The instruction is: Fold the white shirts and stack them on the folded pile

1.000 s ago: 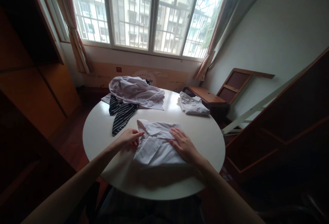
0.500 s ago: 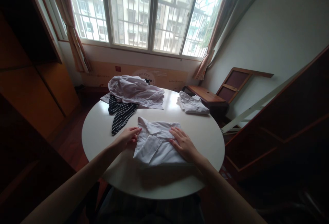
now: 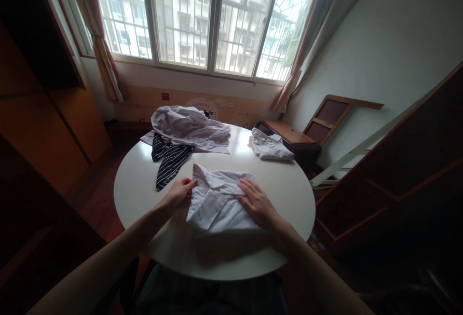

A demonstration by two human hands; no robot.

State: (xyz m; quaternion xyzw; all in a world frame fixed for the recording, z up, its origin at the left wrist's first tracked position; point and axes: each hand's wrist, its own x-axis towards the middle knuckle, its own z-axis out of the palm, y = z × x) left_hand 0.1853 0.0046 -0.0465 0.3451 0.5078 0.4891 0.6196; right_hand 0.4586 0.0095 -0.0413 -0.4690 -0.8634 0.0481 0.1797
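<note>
Nearest shirt (image 3: 222,211) plain white; cloth (image 3: 175,163) black with white stripes; tabletop (image 3: 285,189) white; cabinet (image 3: 77,127) orange-brown

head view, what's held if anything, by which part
Folded white shirt: the left hand pinches its collar-end edge; the right hand lies flat on top.

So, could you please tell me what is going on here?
A person is handling a folded white shirt on a round table. The right hand lies flat on it, and the left hand is at the edge by its collar; whether it grips the cloth is hard to tell. Toward the far side, another folded white shirt lies on the right, and a crumpled pale garment on the left, partly over a black striped cloth.
</note>
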